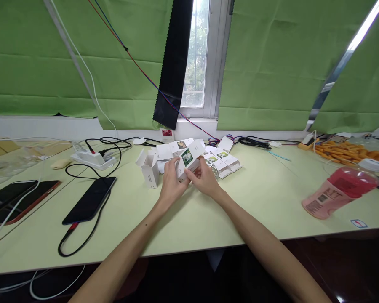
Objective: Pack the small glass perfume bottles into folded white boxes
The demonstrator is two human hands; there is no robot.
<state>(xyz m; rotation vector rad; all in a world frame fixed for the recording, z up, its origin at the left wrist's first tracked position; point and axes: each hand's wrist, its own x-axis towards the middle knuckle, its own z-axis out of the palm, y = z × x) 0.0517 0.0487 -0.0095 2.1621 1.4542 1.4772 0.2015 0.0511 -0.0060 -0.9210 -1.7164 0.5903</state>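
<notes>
Between both hands, raised over the table, is a small white cardboard box [191, 156] with a picture of white flowers and green leaves, held tilted. My left hand [172, 182] grips its left side, fingers closed round it. On its lower right, my right hand [204, 177] pinches it with thumb and fingers. Left of my hands stands another white box [150, 172] with its top flaps up. Behind and to the right lie several flat white cartons [222, 158] with flower pictures. A clear shiny object [214, 170] shows partly beside my right hand; its kind is unclear.
At left, a black phone [90, 200] with a cable lies before a white power strip [96, 159]. More devices [17, 200] lie farther left. A pink bottle [339, 191] stands tilted in view at right. Cables [254, 142] run along the back, below green curtains [271, 63].
</notes>
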